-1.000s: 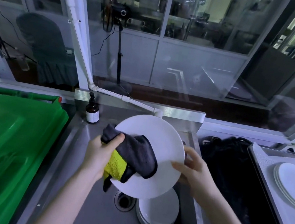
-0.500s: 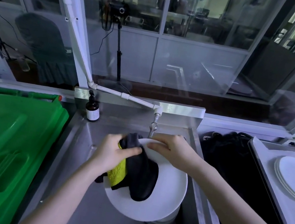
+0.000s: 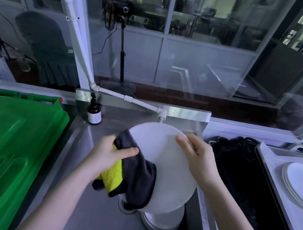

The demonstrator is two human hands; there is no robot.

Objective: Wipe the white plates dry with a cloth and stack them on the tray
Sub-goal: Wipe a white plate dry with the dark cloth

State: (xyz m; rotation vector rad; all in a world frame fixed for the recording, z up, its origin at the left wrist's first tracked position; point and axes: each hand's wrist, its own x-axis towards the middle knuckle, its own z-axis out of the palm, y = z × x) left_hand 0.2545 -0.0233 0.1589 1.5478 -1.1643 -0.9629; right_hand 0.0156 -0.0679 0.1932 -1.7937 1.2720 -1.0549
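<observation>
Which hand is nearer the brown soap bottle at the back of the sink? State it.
Left. The left hand, gripping the cloth, sits just below and right of the bottle. The right hand holds the far rim of the plate, farther right.

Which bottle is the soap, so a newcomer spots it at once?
Start at the steel sink. On its back-left corner, beside the green bin lid, stands the brown pump bottle. It is the only bottle there, dark with a pale label.

I see dim, bluish light, glare on the window glass (image 3: 195, 66), blurred left hand (image 3: 109, 153), edges bowed
</observation>
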